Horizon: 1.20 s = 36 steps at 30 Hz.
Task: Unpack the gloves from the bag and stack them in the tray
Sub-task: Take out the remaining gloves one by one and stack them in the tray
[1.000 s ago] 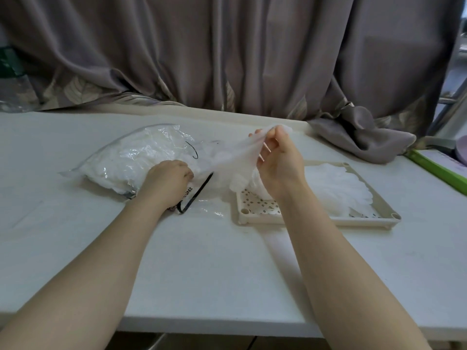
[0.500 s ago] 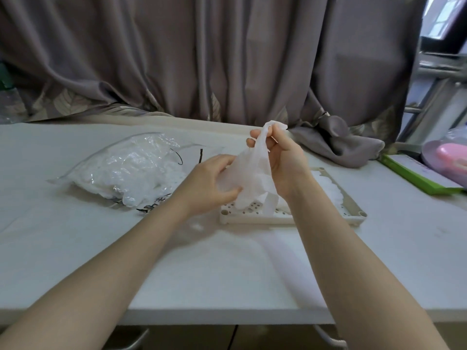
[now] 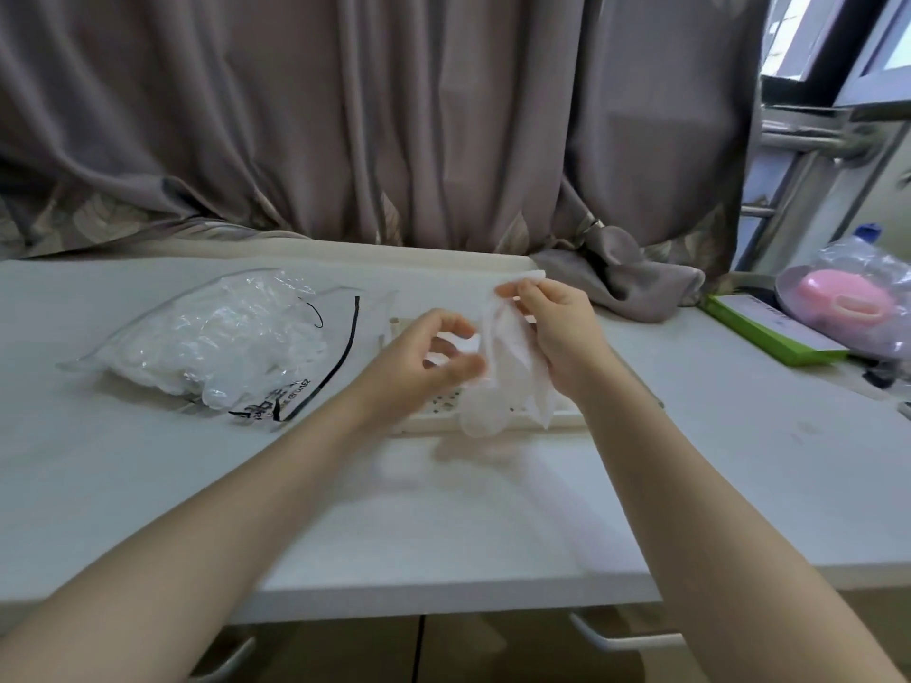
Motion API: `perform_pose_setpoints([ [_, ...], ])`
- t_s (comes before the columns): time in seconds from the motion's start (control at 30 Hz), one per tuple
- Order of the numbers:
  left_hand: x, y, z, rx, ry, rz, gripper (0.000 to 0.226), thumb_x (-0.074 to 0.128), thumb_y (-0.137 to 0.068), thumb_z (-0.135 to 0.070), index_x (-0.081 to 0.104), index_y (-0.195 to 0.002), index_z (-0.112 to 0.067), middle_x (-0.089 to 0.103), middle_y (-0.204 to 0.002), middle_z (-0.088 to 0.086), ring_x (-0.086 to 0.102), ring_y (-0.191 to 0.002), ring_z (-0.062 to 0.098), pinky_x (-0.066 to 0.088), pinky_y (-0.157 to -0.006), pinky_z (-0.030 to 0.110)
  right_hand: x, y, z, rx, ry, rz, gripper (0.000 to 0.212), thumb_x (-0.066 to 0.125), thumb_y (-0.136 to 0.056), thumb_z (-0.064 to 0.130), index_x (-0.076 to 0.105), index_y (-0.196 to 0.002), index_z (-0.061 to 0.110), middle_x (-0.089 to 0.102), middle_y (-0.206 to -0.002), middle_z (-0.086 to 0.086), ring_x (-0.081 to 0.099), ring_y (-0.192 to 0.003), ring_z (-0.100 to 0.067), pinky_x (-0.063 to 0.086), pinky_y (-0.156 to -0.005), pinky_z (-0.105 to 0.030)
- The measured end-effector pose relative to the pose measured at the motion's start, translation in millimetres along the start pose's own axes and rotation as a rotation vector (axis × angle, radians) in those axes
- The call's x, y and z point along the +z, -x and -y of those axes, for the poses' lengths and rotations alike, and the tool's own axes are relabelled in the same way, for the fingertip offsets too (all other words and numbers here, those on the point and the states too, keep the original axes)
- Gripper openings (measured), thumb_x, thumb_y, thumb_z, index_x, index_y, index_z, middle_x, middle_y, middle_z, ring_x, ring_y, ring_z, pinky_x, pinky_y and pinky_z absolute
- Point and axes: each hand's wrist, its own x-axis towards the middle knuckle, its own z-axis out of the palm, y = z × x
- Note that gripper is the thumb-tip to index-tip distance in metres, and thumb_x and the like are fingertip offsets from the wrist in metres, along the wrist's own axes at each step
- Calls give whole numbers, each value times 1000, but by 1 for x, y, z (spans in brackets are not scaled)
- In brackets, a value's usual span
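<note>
A thin, translucent white plastic glove (image 3: 498, 367) hangs in the air above the near edge of the cream perforated plastic tray (image 3: 493, 420), which lies flat on the pale grey surface (image 3: 443, 510). The right hand (image 3: 559, 332) pinches the glove's top edge between thumb and fingertips, so that the glove drapes down in front of the tray. The left hand (image 3: 419, 367) hovers just left of the glove with its fingers loosely curled toward the film; motion blur hides whether the fingertips are touching the glove or are just short of it.

Left of the tray, well apart from both hands, lies the clear plastic bag (image 3: 217, 342) with black printed lettering and a black line, still bulging with crumpled clear gloves; its open end faces the tray.

Behind the tray a grey-brown curtain (image 3: 394, 115) hangs down, one fold spilling onto the surface to the tray's far right. Farther right of the tray sit a green-edged flat box (image 3: 769, 335) and a pink object in clear wrapping (image 3: 845, 298).
</note>
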Motion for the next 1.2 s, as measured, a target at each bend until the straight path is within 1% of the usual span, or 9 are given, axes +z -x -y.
perform_pose_setpoints([
  [0.1,22,-6,1,92,-193,-69,68,80,-64,-42,43,-119,-26,46,-117,-17,48,-93,-4,40,-72,10,0,7,3,18,-47,61,24,47,-97,18,67,-85,13,66,-88,-4,62,-84,-23,52,-84,-42],
  [0.23,26,-19,9,69,-169,-324,34,70,-81,-20,45,-105,-18,52,-106,-7,52,-84,5,45,-71,23,-9,12,3,68,-203,161,24,46,-99,18,68,-89,13,67,-86,0,63,-81,-18,54,-74,-32],
  [0.37,9,-24,19,-40,58,-306,13,66,-83,-8,56,-83,-16,62,-79,1,57,-68,13,45,-65,26,-27,11,1,77,-247,163,23,49,-97,17,66,-82,16,63,-81,-1,60,-72,-16,50,-67,-28],
  [0.5,-10,-27,10,-106,429,-251,14,60,-87,-9,58,-74,-12,63,-75,1,59,-67,13,49,-70,25,-50,2,-7,64,92,13,23,64,-88,25,49,-70,19,57,-77,-1,41,-52,-9,32,-47,-23],
  [0.6,-10,-32,-1,-138,449,-166,12,52,-92,-10,61,-83,-9,63,-74,1,61,-64,12,49,-65,24,-60,0,-15,123,341,8,29,69,-83,33,52,-100,17,58,-103,-1,55,-81,-11,43,-65,-24],
  [0.77,5,-38,-22,-107,229,-101,31,42,-93,-6,64,-71,-10,62,-69,3,58,-66,14,45,-65,27,-44,4,-9,-161,403,338,40,67,-85,28,56,-123,23,57,-126,6,51,-116,-6,41,-103,-33],
  [0.87,8,-44,-30,-75,141,-104,38,38,-93,-10,63,-64,-15,61,-71,3,56,-70,16,45,-68,29,-31,2,-7,-104,277,521,30,69,-77,31,64,-105,22,68,-105,-2,63,-100,-16,47,-91,-37],
  [0.97,6,-49,-31,-73,85,-216,40,36,-95,-11,51,-58,-16,49,-51,-7,47,-52,8,39,-49,17,-36,-1,-5,-56,253,539,28,72,-68,28,64,-85,8,58,-81,-9,54,-77,-20,41,-72,-35],
  [1.2,-3,-61,-27,-68,147,-172,30,45,-97,-22,60,-74,-10,57,-67,6,56,-57,16,45,-56,26,-93,-20,-19,243,5,671,28,64,-71,13,66,-98,5,66,-93,-9,65,-79,-16,55,-73,-26],
])
